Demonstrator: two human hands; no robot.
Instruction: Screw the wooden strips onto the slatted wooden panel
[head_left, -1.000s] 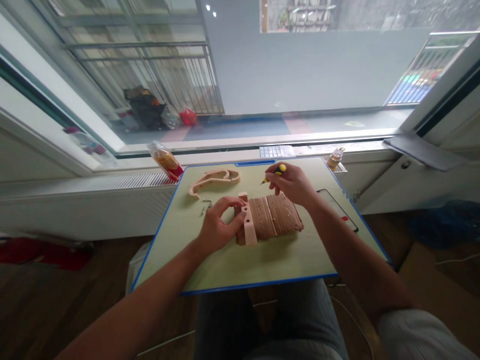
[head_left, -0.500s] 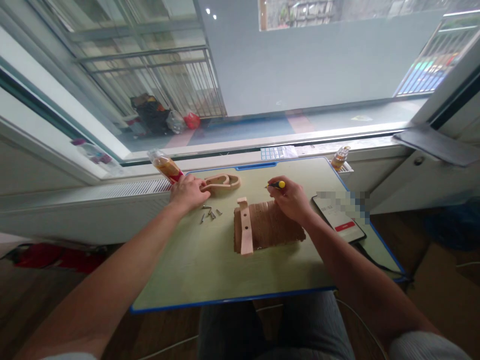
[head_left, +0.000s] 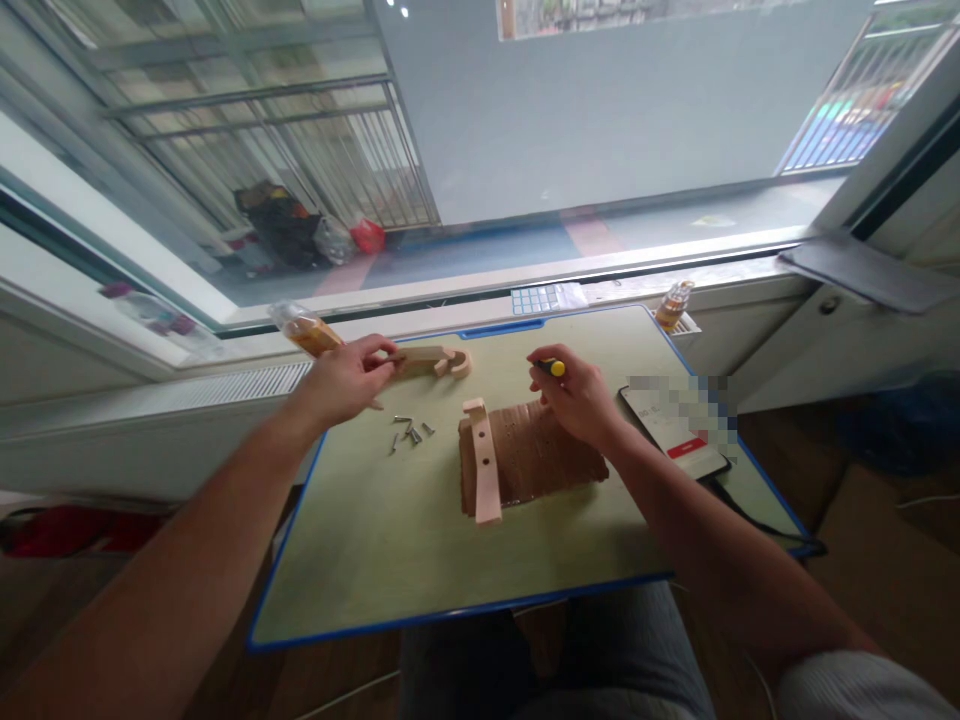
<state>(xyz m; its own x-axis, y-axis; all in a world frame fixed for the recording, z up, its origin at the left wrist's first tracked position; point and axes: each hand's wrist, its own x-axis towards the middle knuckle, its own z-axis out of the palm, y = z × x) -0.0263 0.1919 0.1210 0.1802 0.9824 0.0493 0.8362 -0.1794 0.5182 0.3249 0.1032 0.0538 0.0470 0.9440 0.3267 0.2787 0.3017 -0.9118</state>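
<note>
My left hand (head_left: 349,378) is pinched around a pale wooden hook piece (head_left: 431,358) with a curled end, over the table's back left. More wood shows below its fingers; whether that is a second piece I cannot tell. My right hand (head_left: 576,392) grips a screwdriver (head_left: 555,367) with a yellow-and-black handle, above the far edge of a brown board (head_left: 551,455). Across the board's left end lies a wooden strip (head_left: 487,485) with two dark holes and a hooked far end. Several screws (head_left: 412,434) are scattered to its left.
The light green table (head_left: 375,560) has a blue rim. A phone (head_left: 667,430) lies at its right. Behind my left hand leans a bottle of amber liquid (head_left: 307,332); another small bottle (head_left: 673,305) stands at the back right, by the window sill.
My left hand has drawn back leftward and tilted, shifting the wooden piece in its fingers. My right hand keeps the screwdriver in nearly the same place. The view has shifted slightly.
</note>
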